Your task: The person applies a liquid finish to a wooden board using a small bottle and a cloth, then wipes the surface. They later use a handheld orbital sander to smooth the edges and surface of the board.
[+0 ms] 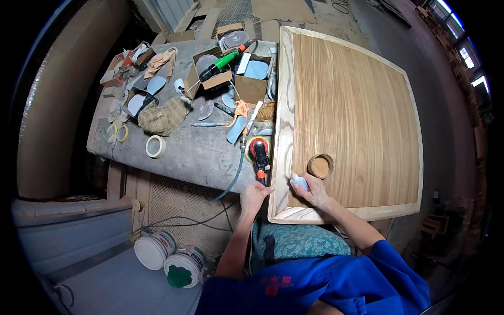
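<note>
A framed wooden panel lies at the right, with brown striped grain and a paler border. In my right hand is a small white squeeze bottle, its narrow tip over the left border near the front corner. Just beyond that hand, a round tub of light brown powder stands on the panel. My left hand is beside the panel's left edge, thumb and fingers drawn together at it; whatever they pinch is too small to make out. A red and black sander lies on the grey worktable beyond my left hand.
The grey worktable holds tape rolls, a brown cloth bundle, boxes of sanding discs and a green power tool. A blue hose hangs off its front. White buckets stand on the floor at the left.
</note>
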`<state>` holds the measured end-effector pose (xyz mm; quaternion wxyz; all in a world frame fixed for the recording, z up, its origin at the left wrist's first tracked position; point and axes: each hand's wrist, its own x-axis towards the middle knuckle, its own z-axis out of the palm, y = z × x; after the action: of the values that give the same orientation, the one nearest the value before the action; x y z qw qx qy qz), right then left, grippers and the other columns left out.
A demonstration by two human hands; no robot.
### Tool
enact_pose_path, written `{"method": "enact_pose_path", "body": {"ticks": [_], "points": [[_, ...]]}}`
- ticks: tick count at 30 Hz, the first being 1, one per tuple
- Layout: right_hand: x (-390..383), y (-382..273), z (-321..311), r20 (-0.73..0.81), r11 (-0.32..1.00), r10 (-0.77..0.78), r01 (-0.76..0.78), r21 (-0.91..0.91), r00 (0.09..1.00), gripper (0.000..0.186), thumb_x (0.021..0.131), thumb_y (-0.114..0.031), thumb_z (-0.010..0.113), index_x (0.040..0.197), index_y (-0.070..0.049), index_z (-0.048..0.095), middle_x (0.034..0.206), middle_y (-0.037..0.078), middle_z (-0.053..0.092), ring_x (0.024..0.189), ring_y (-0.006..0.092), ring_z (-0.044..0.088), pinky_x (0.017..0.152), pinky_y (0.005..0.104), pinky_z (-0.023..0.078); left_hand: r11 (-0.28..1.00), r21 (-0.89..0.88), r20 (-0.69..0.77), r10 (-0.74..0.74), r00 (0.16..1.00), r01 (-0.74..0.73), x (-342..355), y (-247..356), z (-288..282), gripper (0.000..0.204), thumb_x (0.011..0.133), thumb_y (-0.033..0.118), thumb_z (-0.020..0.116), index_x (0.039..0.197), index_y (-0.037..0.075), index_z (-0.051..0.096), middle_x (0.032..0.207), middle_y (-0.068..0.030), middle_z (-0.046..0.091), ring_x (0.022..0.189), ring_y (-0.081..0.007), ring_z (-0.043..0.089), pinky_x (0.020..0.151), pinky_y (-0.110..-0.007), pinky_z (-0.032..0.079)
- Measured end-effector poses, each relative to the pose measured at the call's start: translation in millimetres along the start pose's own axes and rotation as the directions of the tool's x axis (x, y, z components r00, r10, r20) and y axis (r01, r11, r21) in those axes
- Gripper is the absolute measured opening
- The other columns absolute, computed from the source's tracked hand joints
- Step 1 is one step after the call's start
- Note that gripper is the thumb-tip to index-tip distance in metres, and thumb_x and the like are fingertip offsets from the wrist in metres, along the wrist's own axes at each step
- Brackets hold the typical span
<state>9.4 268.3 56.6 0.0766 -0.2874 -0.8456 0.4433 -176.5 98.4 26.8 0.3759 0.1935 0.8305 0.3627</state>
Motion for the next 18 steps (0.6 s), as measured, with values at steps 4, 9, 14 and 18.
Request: {"method": "enact_pose_path", "body": {"ticks": [4,9,14,18], "points": [[-5,-4,-4,-0.036,0.998,0.006,-0.004,0.058,0.999,0.038,0.095,-0.039,0.069,0.105,-0.002,0.067,0.087,0.021,0.066,0.081,0.037,0.068,0.073,0.0453,0.053,0.997,0.009,-0.045,0.08,0.996,-0.08,36,29,-2,0.04,0.077,0.041,0.086,0.079,0.003,0.073,0.073,-0.015,0.071,0.069,-0.0294,0.069,0.066,-0.042,0.052],[-8,-5,-4,-0.044,0.998,0.029,-0.026,0.058,0.999,0.035,0.093,-0.037,0.072,0.1,-0.003,0.066,0.085,0.021,0.065,0.078,0.0378,0.067,0.069,0.0456,0.053,0.998,-0.042,0.041,0.039,0.998,-0.037,88,65,5,0.038,0.075,0.036,0.088,0.074,0.003,0.07,0.069,-0.0148,0.069,0.066,-0.0289,0.067,0.066,-0.042,0.051],[-6,-8,-8,-0.032,0.997,0.029,-0.027,0.071,0.999,0.034,0.093,-0.036,0.072,0.104,-0.004,0.067,0.09,0.02,0.067,0.082,0.0368,0.068,0.073,0.0441,0.054,0.992,-0.054,0.07,0.115,0.991,-0.111,130,94,4,0.04,0.072,0.036,0.09,0.07,0.001,0.071,0.068,-0.0142,0.069,0.063,-0.0269,0.066,0.065,-0.041,0.051],[-6,-6,-4,0.031,0.995,0.065,-0.067,0.08,0.997,0.031,0.093,-0.033,0.072,0.104,-0.004,0.067,0.09,0.018,0.067,0.082,0.0354,0.069,0.072,0.0426,0.055,0.982,-0.07,-0.104,0.17,0.98,-0.177,162,99,-1,0.038,0.08,0.036,0.084,0.074,0.0,0.071,0.07,-0.0149,0.07,0.067,-0.0299,0.068,0.068,-0.042,0.051]]}}
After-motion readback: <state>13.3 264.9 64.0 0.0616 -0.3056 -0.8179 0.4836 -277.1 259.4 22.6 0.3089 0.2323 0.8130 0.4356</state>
